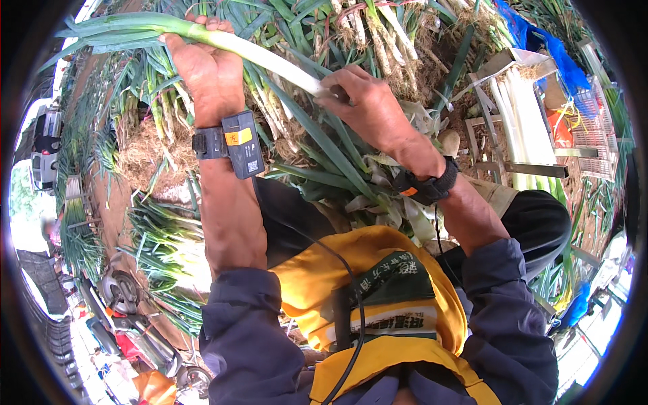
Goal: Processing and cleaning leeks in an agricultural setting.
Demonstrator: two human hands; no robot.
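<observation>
Head view. One leek [270, 61] is up between the two hands, in front of the heaped leeks [381, 40]. Long axis runs left to right with a slight bow — green leaves at upper left, white end lower and to the right.

Left hand [209, 64]: clamped round the leek near where leaves meet shaft, palm turned up; the leaves trail out past it, away from the other hand.

Right hand [368, 108]: thumb and fingers drawn together on the white end; exact fingertip contact is partly hidden.

Key relation: the pale shaft bridges the hands, so the right is nearer the white end, the left nearer the leaves. From the right hand, the leek lies up and leftward — roughly crosswise to the left forearm. White leeks [523, 121] lie off to the right, well apart.
</observation>
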